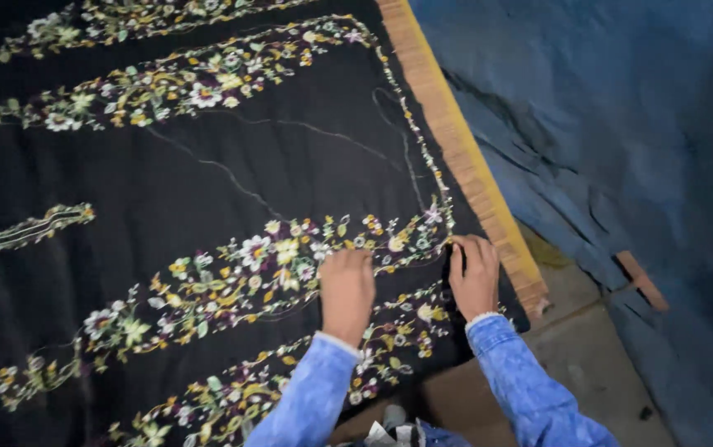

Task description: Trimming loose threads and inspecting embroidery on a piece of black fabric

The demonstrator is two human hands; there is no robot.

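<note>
- No package, label, sign or screen is showing anywhere in the view, from twelve o'clock round to six o'clock.

Wooden frame (456, 141) carries stretched black floral-embroidered cloth (207, 182).

Your left hand (346, 290) and right hand (473, 273) both press flat on the black embroidered cloth (232, 199), just beside each other, so there's little passage between them. To your right the wooden frame bar (456, 141) runs diagonally, almost touching your right hand: that's your barrier on that side. Beyond it the blue tarp (605, 124) lies rumpled. Ahead and to your left the cloth stretches wide and flat, only loose threads (323, 132) lying across it.
</note>
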